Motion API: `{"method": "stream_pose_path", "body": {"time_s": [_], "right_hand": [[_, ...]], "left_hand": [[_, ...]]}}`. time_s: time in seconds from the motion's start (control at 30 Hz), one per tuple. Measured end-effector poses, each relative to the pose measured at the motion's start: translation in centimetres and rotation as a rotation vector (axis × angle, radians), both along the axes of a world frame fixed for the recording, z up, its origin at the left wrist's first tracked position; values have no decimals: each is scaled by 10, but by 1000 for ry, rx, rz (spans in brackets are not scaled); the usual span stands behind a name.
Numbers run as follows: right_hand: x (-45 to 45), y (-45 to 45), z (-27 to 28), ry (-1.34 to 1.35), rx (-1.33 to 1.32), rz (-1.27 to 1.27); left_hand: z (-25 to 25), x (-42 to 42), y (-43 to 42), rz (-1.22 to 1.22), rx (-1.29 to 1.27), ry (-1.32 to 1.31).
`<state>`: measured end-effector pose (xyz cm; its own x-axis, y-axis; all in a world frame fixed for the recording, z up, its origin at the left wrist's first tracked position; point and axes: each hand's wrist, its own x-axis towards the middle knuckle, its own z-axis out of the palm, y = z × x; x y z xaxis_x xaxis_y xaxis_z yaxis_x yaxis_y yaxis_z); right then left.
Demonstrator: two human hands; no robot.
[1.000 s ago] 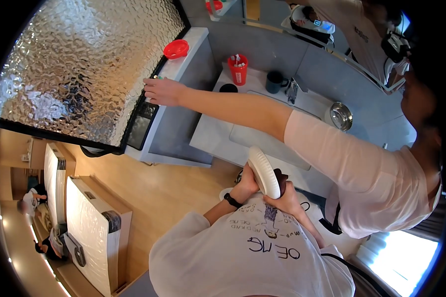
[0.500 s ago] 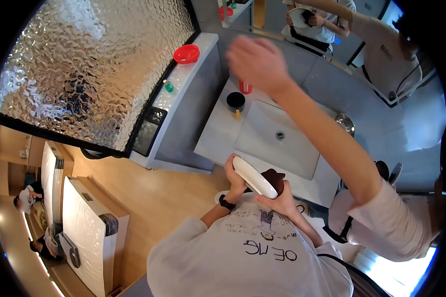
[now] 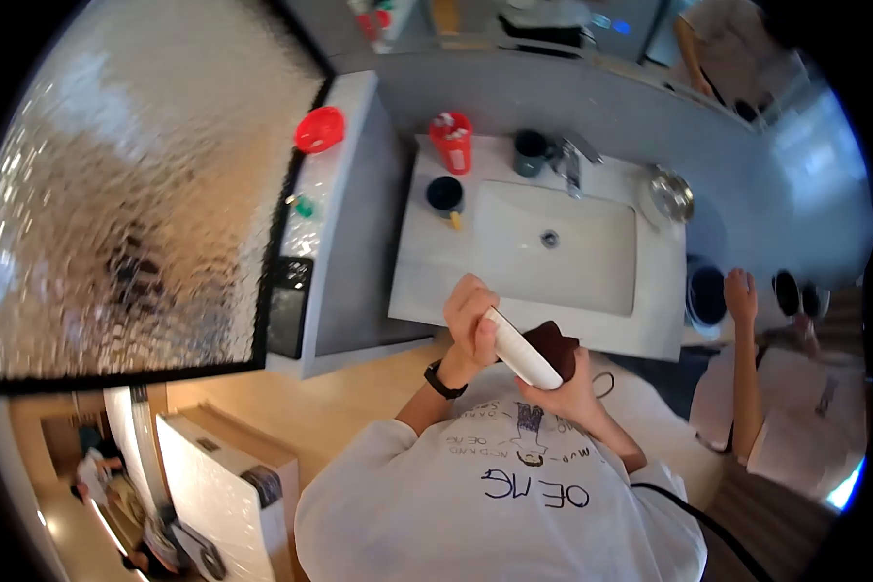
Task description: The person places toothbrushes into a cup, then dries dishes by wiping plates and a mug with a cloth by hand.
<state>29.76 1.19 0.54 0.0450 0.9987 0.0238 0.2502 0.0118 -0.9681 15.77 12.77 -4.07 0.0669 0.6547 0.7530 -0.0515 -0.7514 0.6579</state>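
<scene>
My left hand (image 3: 470, 315), with a black watch on its wrist, is closed on the upper left rim of a white plate (image 3: 524, 355). The plate is tilted and seen almost edge-on, in front of my chest. On its right side, my right hand (image 3: 572, 391) grips a dark brown cloth (image 3: 555, 347) against the plate, thumb near the lower rim. The plate's face under the cloth is mostly hidden. Just beyond my hands lies the front edge of the counter with its white sink (image 3: 514, 272).
Around the sink stand a dark mug (image 3: 444, 195), a red cup (image 3: 452, 145), another dark mug (image 3: 531, 153), a faucet (image 3: 574, 170) and a metal bowl (image 3: 669, 197). A red bowl (image 3: 320, 129) sits on the left ledge. At right is another person's hand (image 3: 741, 296).
The other person's arm has swung back from over the sink to the right, uncovering faucet and second mug. My view has shifted; I still hold plate and cloth.
</scene>
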Motion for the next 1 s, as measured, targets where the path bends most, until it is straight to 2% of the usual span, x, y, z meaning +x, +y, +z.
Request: {"method": "stream_pose_path", "body": {"time_s": [0.07,0.17,0.3,0.37,0.4,0.47,0.5,0.57,0.6,0.67,0.7,0.73,0.77,0.83,0.9,1.0], "right_hand": [[0,-6,-14,-4,115,-22],[2,-11,-24,42,136,-146],[6,-20,-12,103,112,-261],[9,-20,-14,212,167,-322],[11,-20,-14,210,164,-341],[14,-21,-10,272,80,-357],[17,-23,-7,237,39,-371],[24,-28,-11,196,-46,-331],[28,-29,-14,155,-129,-280],[32,-28,-24,98,-54,-247],[32,-29,-30,168,-97,-245],[34,-28,-34,241,-137,-244],[35,-24,-22,216,-36,-285],[38,-22,-30,199,-57,-241],[40,-21,-31,172,-32,-265],[46,-23,-25,240,-66,-283]], "left_hand": [[-3,7,1,-75,-34,6],[-9,16,-1,-133,-222,33],[-30,28,8,-343,-303,29],[-42,30,11,-542,-718,55],[-49,31,8,-560,-723,61],[-50,38,0,-740,-1450,-253],[-50,43,-2,-748,-1461,-246],[-51,54,-3,-809,-1779,-452],[-56,56,-1,-821,-1787,-439],[-71,58,2,-907,-1870,-703],[-75,59,2,-859,-1891,-797],[-82,57,6,-981,-1851,-787],[-78,60,9,-1014,-1826,-756],[-77,64,11,-1068,-1817,-706],[-83,66,12,-1010,-1846,-725],[-91,71,11,-1070,-1831,-715]]}}
